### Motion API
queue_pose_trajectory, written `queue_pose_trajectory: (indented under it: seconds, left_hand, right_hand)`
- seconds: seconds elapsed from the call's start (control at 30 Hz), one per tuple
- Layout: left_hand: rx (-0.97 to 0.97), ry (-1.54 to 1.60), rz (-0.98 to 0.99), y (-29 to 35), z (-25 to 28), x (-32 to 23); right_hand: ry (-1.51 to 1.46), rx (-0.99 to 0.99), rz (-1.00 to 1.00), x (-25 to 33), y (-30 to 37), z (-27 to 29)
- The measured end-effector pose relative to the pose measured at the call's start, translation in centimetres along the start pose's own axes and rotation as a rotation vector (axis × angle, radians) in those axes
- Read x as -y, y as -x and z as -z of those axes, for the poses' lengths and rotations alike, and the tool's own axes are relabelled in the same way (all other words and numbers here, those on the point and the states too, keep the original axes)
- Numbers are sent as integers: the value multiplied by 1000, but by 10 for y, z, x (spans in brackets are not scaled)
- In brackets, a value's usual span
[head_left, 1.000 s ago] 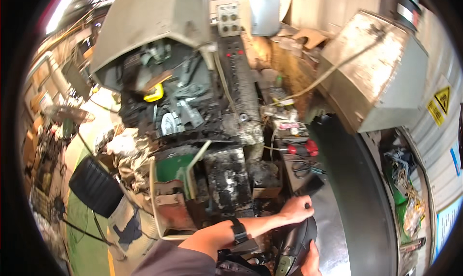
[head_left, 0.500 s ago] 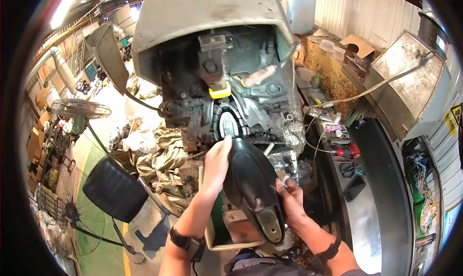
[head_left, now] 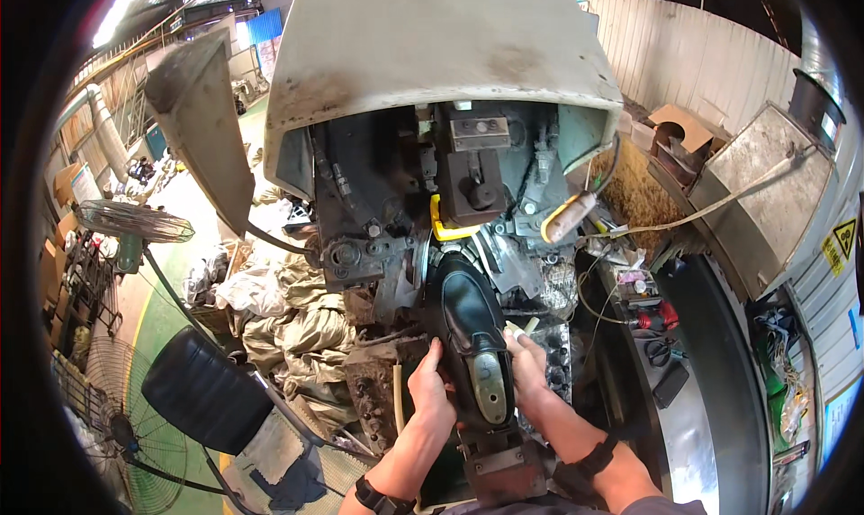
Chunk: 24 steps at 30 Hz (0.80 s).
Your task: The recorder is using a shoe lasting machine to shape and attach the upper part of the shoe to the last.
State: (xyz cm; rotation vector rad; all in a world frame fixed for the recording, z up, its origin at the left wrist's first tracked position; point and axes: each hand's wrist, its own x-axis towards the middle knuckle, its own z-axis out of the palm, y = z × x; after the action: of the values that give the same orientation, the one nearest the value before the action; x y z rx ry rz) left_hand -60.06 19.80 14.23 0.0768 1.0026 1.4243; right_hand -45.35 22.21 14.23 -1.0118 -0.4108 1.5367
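**Shoe [head_left: 470, 312] on Its Last: Position, Grip and Handling**

Head view. The shoe, black and smooth, sits sole-down between my two hands. Its toe points away from me, into the mouth of the machine [head_left: 351, 254], just below the yellow bracket [head_left: 439, 225] and under the pale hood [head_left: 441, 56]. Whether the toe touches the metal plate [head_left: 526, 267] beside it, I cannot tell.

Left hand [head_left: 430, 389]: thumb raised along the left flank, palm pressed in; the fingers underneath are hidden. Right hand [head_left: 529, 366]: closed against the right flank near the heel.

Handling: the last [head_left: 489, 384] fills the upper, showing a holed metal plate at the heel. I judge the assembly firm and moderately heavy, with a leather-like skin that may slip and mark. Take hold at both rear flanks, where the last backs the upper; avoid pressing the unsupported collar edge.
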Motion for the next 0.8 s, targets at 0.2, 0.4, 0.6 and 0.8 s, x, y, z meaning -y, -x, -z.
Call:
queue_pose_trajectory:
  seconds: [0.2, 0.4, 0.6, 0.8]
  left_hand:
    - [-19, 19, 19, -27, -9, 1]
    - [-71, 95, 53, -35, -17, -3]
    - [-70, 66, 54, -37, -18, -2]
    - [5, 190, 79, -38, -13, 9]
  right_hand:
    - [-16, -15, -8, -7, -26, -4]
    - [-85, -16, -12, -14, -42, 0]
    - [-55, -22, -31, -10, -45, 1]
    - [-78, 28, -99, -11, -48, 6]
